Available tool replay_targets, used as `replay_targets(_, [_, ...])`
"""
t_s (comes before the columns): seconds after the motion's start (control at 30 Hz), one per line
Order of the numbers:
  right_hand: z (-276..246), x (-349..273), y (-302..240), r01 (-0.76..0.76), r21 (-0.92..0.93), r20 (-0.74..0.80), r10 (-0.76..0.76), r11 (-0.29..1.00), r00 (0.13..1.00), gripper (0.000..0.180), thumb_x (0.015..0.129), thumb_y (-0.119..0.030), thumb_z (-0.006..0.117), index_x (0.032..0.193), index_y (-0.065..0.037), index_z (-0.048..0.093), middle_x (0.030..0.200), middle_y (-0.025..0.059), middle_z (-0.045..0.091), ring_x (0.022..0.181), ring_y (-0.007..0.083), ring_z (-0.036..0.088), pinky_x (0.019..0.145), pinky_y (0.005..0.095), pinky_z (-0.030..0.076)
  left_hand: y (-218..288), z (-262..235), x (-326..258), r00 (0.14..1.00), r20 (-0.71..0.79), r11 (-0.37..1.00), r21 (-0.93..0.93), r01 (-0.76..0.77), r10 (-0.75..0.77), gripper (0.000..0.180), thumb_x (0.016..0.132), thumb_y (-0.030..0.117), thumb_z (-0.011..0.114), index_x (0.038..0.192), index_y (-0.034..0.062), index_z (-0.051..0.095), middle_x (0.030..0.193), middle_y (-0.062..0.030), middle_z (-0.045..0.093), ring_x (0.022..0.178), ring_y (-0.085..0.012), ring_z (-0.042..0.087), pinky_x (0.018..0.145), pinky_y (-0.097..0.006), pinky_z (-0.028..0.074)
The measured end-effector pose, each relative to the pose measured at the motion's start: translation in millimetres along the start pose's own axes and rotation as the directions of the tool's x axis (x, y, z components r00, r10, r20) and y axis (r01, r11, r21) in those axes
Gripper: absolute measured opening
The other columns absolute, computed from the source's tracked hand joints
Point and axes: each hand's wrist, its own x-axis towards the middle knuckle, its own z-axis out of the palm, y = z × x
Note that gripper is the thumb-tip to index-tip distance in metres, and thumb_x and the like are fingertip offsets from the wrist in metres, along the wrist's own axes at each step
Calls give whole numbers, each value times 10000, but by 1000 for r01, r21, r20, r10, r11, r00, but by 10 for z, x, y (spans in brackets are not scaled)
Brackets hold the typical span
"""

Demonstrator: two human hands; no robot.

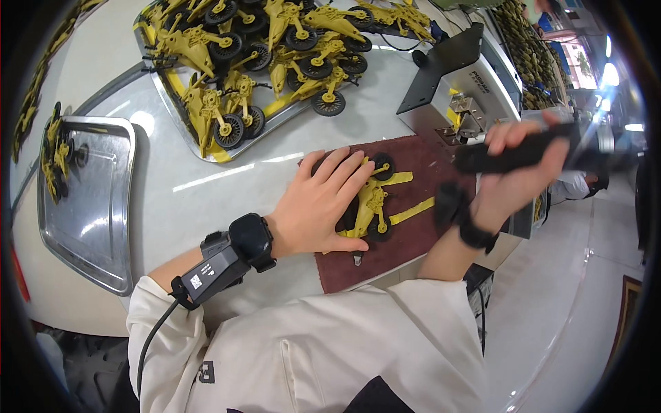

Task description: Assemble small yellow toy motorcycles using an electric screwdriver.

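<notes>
A yellow toy motorcycle (372,206) with black wheels lies on a maroon cloth (413,248) in front of me. My left hand (320,203) rests over its left side, fingers stretched out and thumb spread near the lower wheel, hiding part of the toy. Raised to the right of the cloth, my right hand (527,155) is closed around a black electric screwdriver (513,153), which is smeared by motion. Just below my left thumb is a small dark and silvery piece (357,258). Yellow tape strips (412,210) lie to the right of the toy.
Several yellow toy motorcycles are heaped on a large tray (169,103) at the back. At the left, a metal tray (103,227) holds one more. A grey machine with a black lid (441,69) stands beyond the cloth, at the right.
</notes>
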Motion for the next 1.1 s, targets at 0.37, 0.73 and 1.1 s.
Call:
replay_targets(0.37, [231,-652,109,45,271,357,-144,962,923,811,836,-546,554,1310,2,188,782,158,546,595,259,563,598,384,473,-7,63,-5,1000,-15,1000,-25,0,0,999,582,536,722,1345,17,340,1346,-155,391,1248,-329,350,1015,-469,253])
replay_targets(0.73, [235,-732,159,72,296,235,-146,952,961,791,847,-607,484,1272,5,215,719,158,536,530,264,538,529,390,457,-17,57,-20,1000,-17,998,-61,-1,0,1019,575,543,746,1336,-6,347,1320,-178,407,1239,-322,359,1019,-456,248])
replay_targets(1.1, [274,-685,368,-96,203,365,15,974,931,591,825,-289,690,1202,-19,324,737,157,566,586,245,570,569,336,487,-19,60,5,1000,8,998,-60,14,-13,979,583,538,724,1330,24,355,1338,-151,397,1249,-330,355,1021,-470,247])
